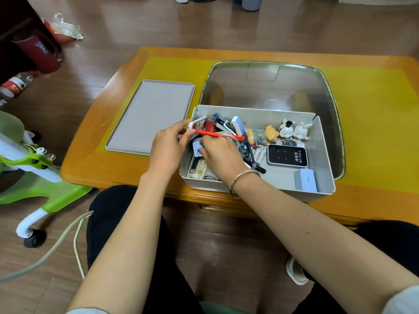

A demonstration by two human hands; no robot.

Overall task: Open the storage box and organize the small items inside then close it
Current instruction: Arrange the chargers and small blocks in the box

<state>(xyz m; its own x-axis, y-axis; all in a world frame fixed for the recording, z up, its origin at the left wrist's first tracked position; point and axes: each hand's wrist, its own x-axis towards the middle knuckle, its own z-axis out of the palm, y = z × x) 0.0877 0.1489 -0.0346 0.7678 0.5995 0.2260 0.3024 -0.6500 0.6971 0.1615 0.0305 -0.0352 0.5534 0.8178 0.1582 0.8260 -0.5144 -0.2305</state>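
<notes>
Your white storage box sits open at the near edge of the desk, and its grey lid lies flat on the desk just to the left of it. Behind the box, a shallow clear tray rests on the yellow mat.

Inside the box, the left half is a heap of small items: a red pen lying across the top, black pens, clips, a small blue-dotted white case and a calculator at the near left corner. Along the far wall to the right stand an orange bear figurine and two white rabbit figurines. In front of them lies a black-faced Wi-Fi device, with a row of batteries beside it. A pale blue box sits in the near right corner.

Your left hand is at the box's left wall, fingers curled and pinching a small white card-like item at the top of the heap. Your right hand reaches into the heap with fingers curled onto a small blue item; you cannot tell whether it grips it or only touches it.
</notes>
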